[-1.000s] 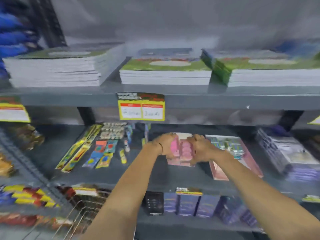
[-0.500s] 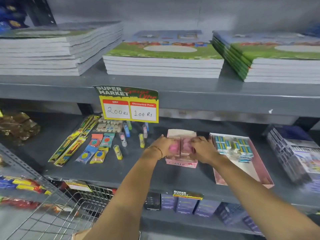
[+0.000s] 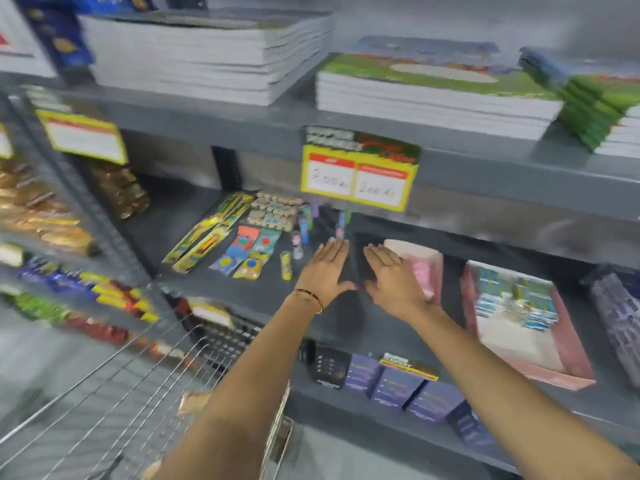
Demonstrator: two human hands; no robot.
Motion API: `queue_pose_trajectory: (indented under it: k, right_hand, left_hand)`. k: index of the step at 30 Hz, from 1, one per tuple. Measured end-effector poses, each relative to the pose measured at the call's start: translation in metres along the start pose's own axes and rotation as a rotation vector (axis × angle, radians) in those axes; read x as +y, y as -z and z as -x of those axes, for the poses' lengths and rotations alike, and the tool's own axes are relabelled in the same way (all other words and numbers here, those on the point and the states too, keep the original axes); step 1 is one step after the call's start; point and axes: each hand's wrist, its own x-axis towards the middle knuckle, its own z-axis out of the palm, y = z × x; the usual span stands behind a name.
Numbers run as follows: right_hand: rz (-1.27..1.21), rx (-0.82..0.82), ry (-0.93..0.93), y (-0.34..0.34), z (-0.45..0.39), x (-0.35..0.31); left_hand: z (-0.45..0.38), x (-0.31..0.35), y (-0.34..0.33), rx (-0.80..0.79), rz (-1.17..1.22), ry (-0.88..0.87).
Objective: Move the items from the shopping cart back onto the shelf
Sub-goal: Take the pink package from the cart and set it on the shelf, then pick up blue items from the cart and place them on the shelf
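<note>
A small pink box of erasers sits on the middle grey shelf. My right hand hovers flat just left of it, fingers spread, holding nothing and overlapping the box's left edge. My left hand is beside it, also flat and empty, with a thin bangle at the wrist. The wire shopping cart is at the lower left, below my left arm; a tan item shows inside it. The view is blurred.
A larger pink tray of blue packets lies to the right. Pencil packs, sharpeners and small tubes lie to the left. Notebook stacks fill the top shelf, above a yellow price tag. Purple boxes stand below. Snack shelves are at left.
Both hands have let go of the pink box and opened flat, shifting left of it. The view has swung left and down, showing more of the cart.
</note>
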Motion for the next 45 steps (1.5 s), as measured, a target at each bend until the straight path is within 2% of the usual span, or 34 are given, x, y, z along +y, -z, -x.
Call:
queue_pose_trajectory:
  k: [3,9,15,18,21,23,27,30,33,37,40,43,45]
  right_hand:
    - [-0.014,-0.046,0.203,-0.027,-0.011,-0.079]
    - [-0.02,-0.228,0.436,-0.103,-0.016,-0.219]
    - [0.124,-0.433,0.635,-0.209,0.006,-0.31]
    - [0.233,-0.552,0.716,-0.262,0.012,-0.333]
    - [0.344,-0.676,0.759,-0.308,0.007,-0.348]
    - [0.406,-0.711,0.837,-0.342,0.0,-0.349]
    - [0.585,-0.717,0.851,-0.398,-0.014,-0.334]
    - [0.677,-0.699,0.859,-0.425,-0.018,-0.321]
    - [0.684,-0.636,0.875,-0.444,-0.016,-0.307]
    - [0.657,-0.6,0.885,-0.456,-0.023,-0.304]
    - [0.701,-0.64,0.896,-0.455,-0.036,-0.314]
    - [0.772,-0.553,0.934,-0.443,-0.042,-0.313]
    - [0.72,-0.518,0.892,-0.431,-0.043,-0.311]
  left_hand:
    - [0.062,-0.059,0.013,-0.013,-0.013,0.177]
    - [0.198,-0.168,0.01,-0.044,-0.028,0.463]
    - [0.319,-0.236,-0.055,-0.13,0.047,0.674]
    - [0.358,-0.256,-0.111,-0.242,0.091,0.733]
    - [0.388,-0.274,-0.174,-0.36,0.133,0.769]
    - [0.405,-0.281,-0.215,-0.448,0.146,0.757]
    - [0.421,-0.292,-0.271,-0.588,0.142,0.695]
    - [0.421,-0.291,-0.292,-0.547,0.137,0.692]
    - [0.419,-0.291,-0.307,-0.397,0.14,0.735]
    - [0.414,-0.293,-0.31,-0.282,0.168,0.786]
    - [0.413,-0.293,-0.308,-0.264,0.169,0.827]
    - [0.409,-0.292,-0.302,-0.261,0.177,0.849]
    - [0.406,-0.289,-0.29,-0.276,0.167,0.845]
